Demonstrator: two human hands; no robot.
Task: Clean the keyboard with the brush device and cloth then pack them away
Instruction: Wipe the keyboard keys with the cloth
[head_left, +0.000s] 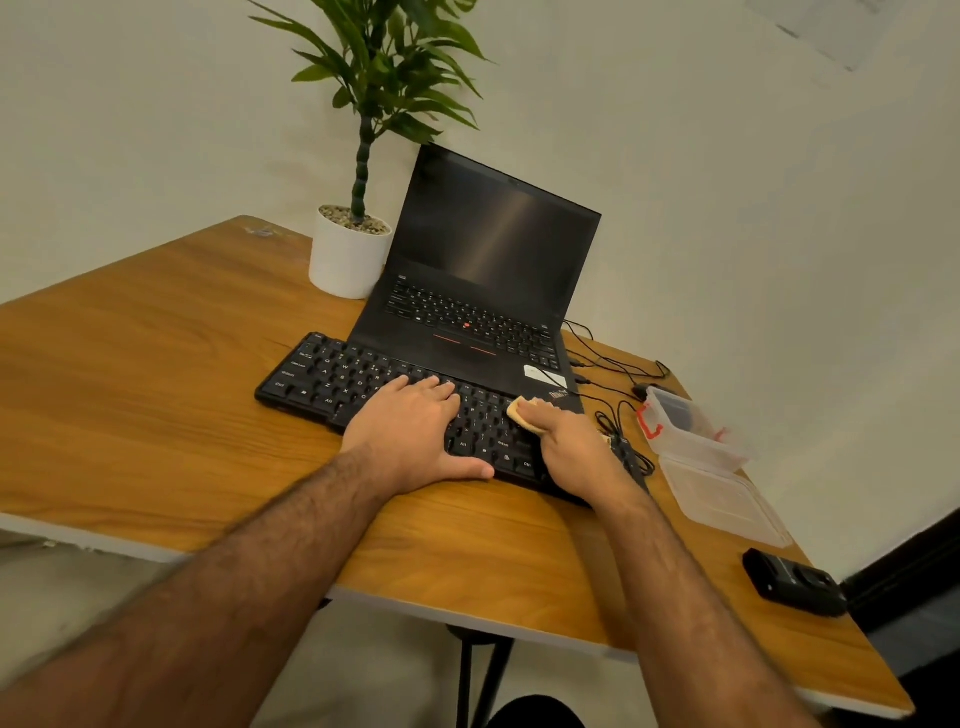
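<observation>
A black keyboard lies on the wooden table in front of an open black laptop. My left hand rests flat on the keyboard's middle, fingers straight and thumb along the front edge. Over the right part of the keys, my right hand presses a small yellowish cloth onto them, fingers curled over it. A clear plastic box with red clasps stands open at the right, something dark inside. The brush device may be the black object near the table's right corner.
A white pot with a green plant stands behind the keyboard at the left of the laptop. Black cables run between the laptop and the plastic box. The box's clear lid lies flat towards the table's right edge.
</observation>
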